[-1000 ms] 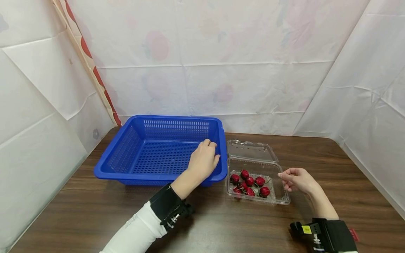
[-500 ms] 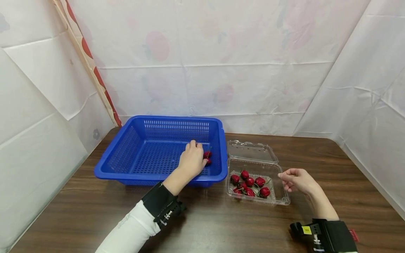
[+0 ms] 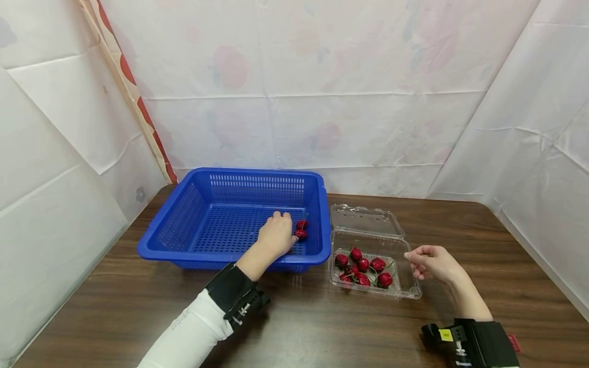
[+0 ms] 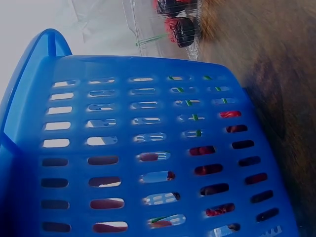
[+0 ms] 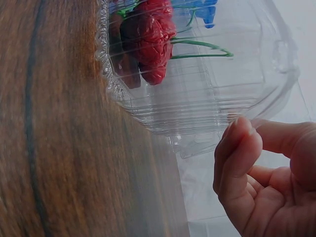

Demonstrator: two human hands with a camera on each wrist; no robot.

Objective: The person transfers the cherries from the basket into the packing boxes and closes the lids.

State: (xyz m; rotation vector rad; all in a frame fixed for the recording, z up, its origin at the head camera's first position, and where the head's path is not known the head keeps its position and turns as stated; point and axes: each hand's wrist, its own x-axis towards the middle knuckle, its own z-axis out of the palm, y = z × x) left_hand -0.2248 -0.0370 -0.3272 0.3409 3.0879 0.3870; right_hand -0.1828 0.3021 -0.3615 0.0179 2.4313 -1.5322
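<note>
My left hand [image 3: 275,236] reaches down inside the right part of the blue plastic basket [image 3: 154,240]. Its fingertips are hidden behind the back of the hand, so I cannot tell whether they hold anything. Two dark red cherries, an upper cherry [image 3: 301,224] and a lower cherry [image 3: 300,234], lie on the basket floor right by the thumb. To the right sits an opened clear plastic clamshell box [image 3: 405,292] with several cherries [image 3: 363,264] in it. My right hand [image 5: 269,168] pinches that box's right rim between thumb and forefinger. In the left wrist view, the slotted basket wall [image 4: 118,148] blocks the hand.
All of this stands on a dark wooden table [image 3: 322,327]. The box's lid [image 3: 365,220] is folded back toward the rear. The basket's right rim [image 3: 324,220] stands close beside the box. White patterned sheeting [image 3: 294,133] encloses the table at the back and sides.
My left hand has moved left and a little toward me inside the basket, uncovering the two cherries beside its thumb. My right hand and the box have kept their places.
</note>
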